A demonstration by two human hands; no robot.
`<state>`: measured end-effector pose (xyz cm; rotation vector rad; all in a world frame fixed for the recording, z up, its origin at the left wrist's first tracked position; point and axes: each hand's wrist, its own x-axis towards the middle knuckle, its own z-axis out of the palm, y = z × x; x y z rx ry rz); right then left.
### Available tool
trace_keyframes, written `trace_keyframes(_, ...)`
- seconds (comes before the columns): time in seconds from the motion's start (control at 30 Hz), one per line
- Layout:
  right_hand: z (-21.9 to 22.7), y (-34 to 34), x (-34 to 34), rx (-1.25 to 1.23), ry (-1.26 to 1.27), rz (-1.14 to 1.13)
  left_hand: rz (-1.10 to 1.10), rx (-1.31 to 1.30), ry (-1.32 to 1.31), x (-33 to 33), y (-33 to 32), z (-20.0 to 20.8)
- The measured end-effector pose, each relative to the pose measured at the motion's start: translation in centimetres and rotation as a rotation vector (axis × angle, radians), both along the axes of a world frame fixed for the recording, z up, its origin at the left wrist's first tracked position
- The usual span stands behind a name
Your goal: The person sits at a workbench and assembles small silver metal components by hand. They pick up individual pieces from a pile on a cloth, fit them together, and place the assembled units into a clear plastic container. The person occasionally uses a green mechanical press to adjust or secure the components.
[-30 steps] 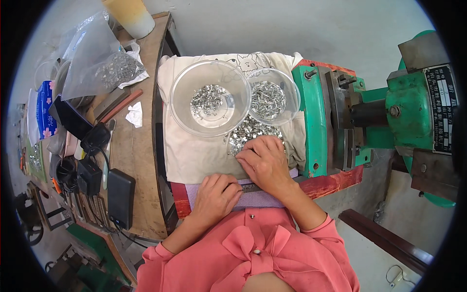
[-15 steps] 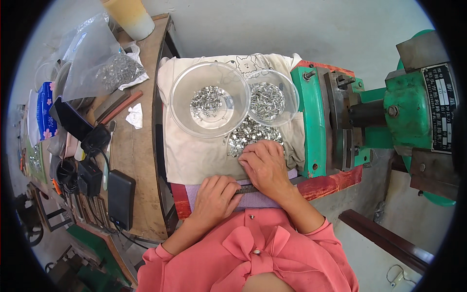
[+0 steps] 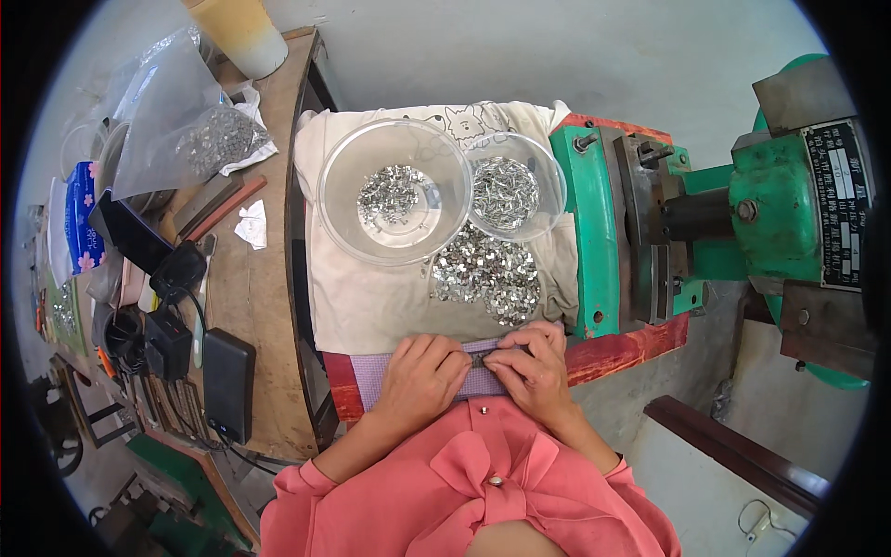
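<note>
My left grip (image 3: 422,379) and right grip (image 3: 536,367) are narrowed at the strip (image 3: 478,359), by the bench's (image 3: 345,385) near edge; clasped or not, I can't tell. Both tubs (image 3: 336,209) hold pieces (image 3: 388,190); a loose pile (image 3: 487,277) is left.

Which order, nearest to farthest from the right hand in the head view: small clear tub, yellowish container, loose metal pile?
1. Loose metal pile, just beyond the right hand
2. Small clear tub, behind the pile
3. Yellowish container, far upper left
</note>
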<state>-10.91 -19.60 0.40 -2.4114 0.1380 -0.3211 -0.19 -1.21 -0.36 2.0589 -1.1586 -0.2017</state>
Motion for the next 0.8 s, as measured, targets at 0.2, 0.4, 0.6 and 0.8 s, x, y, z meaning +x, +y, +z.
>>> trace_keyframes(0.2,0.2,0.6,-0.2,-0.061,-0.044,-0.063,0.0,-0.001,-0.007,0.0,-0.3,0.1)
trace_keyframes(0.4,0.1,1.0,0.3,-0.093,-0.049,-0.012,0.016,0.0,-0.011,0.0,-0.2,0.3)
trace_keyframes(0.6,-0.5,1.1,0.6,-0.052,-0.058,0.027,0.028,0.012,-0.01,0.0,0.0,0.4)
trace_keyframes(0.8,0.5,0.2,0.8,-0.066,-0.076,-0.01,0.021,0.018,0.017,0.0,0.1,0.3)
